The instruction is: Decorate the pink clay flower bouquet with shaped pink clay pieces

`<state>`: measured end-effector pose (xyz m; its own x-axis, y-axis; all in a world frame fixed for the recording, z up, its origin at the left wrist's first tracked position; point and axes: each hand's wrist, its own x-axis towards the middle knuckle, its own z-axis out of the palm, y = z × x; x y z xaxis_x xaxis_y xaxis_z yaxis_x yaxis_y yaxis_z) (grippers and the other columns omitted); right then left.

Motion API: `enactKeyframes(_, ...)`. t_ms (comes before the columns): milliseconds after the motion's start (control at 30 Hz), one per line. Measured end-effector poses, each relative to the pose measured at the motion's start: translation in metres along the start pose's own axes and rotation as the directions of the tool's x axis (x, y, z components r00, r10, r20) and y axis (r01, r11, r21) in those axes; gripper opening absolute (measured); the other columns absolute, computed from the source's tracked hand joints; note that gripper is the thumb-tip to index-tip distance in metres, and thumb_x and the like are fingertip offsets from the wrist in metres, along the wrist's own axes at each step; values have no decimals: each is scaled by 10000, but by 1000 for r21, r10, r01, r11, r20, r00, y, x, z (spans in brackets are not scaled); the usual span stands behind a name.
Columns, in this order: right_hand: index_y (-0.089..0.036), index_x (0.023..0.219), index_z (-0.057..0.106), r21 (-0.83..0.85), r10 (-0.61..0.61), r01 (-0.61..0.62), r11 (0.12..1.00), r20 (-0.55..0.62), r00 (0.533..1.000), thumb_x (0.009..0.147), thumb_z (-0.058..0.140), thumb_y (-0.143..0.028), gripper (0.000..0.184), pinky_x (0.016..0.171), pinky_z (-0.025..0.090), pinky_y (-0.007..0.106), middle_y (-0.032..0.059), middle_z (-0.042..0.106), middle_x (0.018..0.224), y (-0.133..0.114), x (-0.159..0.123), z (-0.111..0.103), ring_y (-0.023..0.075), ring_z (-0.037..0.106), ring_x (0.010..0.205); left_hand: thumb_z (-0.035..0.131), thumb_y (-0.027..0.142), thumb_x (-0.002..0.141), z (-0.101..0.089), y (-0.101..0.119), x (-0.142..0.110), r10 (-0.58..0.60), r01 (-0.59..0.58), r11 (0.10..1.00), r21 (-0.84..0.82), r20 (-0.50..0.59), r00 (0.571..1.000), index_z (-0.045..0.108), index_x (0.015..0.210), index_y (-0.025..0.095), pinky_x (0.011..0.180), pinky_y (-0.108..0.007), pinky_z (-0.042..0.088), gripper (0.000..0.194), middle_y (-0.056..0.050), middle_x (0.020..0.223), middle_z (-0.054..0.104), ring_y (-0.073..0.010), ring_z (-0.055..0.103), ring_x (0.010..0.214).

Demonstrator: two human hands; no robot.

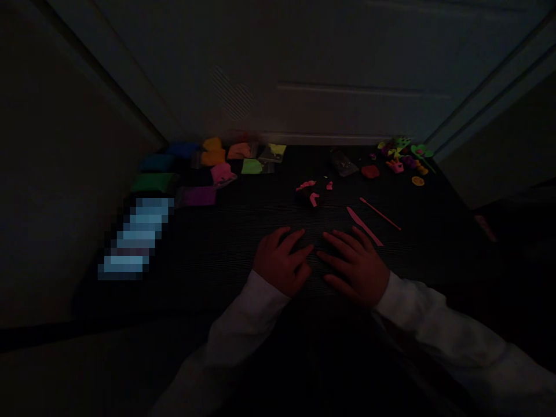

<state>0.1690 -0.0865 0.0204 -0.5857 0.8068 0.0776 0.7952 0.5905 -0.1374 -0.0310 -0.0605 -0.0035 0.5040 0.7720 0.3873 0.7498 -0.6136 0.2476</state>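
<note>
Facing down, left hand [282, 263] and right hand [359, 266] are spread at lower centre; can't tell what's underneath. Pink knife [364, 226] right of centre, probably parked for reach; packets [214, 157] upper left, likely set aside.

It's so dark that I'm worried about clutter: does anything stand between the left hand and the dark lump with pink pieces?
Nothing visible does: between the left hand and the dark lump with pink pieces, only tabletop shows. The pink knife and pink stick lie off to the right.
</note>
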Motion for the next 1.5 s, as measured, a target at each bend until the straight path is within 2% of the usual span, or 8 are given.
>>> enactKeyframes(433, -238, 1161, 498, 14, -7, 8, 1000, -46, 999, 800, 421, -430, 415, 991, 153, 526, 82, 343, 1343, 1, -1, -2, 268, 309, 1205, 499, 257, 706, -1, 0, -1, -21, 21, 1000, -2, 18, 1000, 636, 956, 261, 809, -471, 382, 285, -37, 1141, 558, -291, 419, 1068)
enactKeyframes(733, -231, 1115, 539, 10, -30, 32, 999, -112, 993, 791, 435, -424, 392, 989, 155, 534, 75, 375, 1324, 6, -4, 6, 271, 319, 1198, 501, 257, 705, 0, -1, 0, -23, 23, 1000, 6, 5, 1000, 639, 952, 252, 809, -464, 386, 283, -39, 1135, 564, -288, 421, 1066)
enactKeyframes(1033, -217, 1049, 582, 58, -9, 17, 998, -123, 992, 786, 458, -391, 339, 998, 165, 516, 70, 422, 1291, 3, -5, 0, 255, 339, 1191, 507, 245, 700, -1, -3, 0, 8, -8, 1000, 4, 2, 1000, 629, 971, 251, 803, -467, 396, 297, -48, 1132, 562, -289, 432, 1059)
enactKeyframes(1167, -192, 1014, 592, 138, 19, 13, 990, -234, 972, 783, 468, -340, 301, 989, 220, 492, 89, 461, 1250, 10, -8, 4, 239, 389, 1156, 506, 238, 703, 0, -4, 0, -9, 9, 1000, -9, -9, 1000, 614, 990, 239, 818, -470, 396, 306, -54, 1156, 541, -282, 431, 1063)
enactKeyframes(1300, -183, 963, 605, 199, 92, -28, 980, -317, 944, 796, 442, -276, 251, 976, 274, 446, 93, 490, 1204, 18, -8, 11, 216, 420, 1129, 492, 218, 711, 1, -5, 1, -37, 35, 998, -56, -41, 998, 582, 1037, 167, 869, -444, 387, 341, -90, 1132, 547, -251, 444, 1048)
enactKeyframes(1400, -215, 1048, 571, 128, 50, -16, 992, -267, 962, 794, 449, -314, 299, 989, 215, 482, 88, 446, 1252, 17, -5, 12, 237, 369, 1168, 484, 200, 715, 2, -6, 1, -57, 52, 996, -76, -61, 997, 617, 958, 158, 879, -433, 389, 280, -87, 1082, 573, -240, 449, 1035)
enactKeyframes(1500, -260, 1207, 436, 33, 12, -7, 999, -153, 988, 791, 430, -416, 444, 969, 141, 559, 106, 318, 1348, 9, 0, 10, 285, 288, 1215, 486, 188, 710, 3, -6, 1, -57, 52, 996, -74, -76, 995, 626, 947, 156, 873, -425, 395, 277, -88, 1069, 579, -242, 448, 1029)
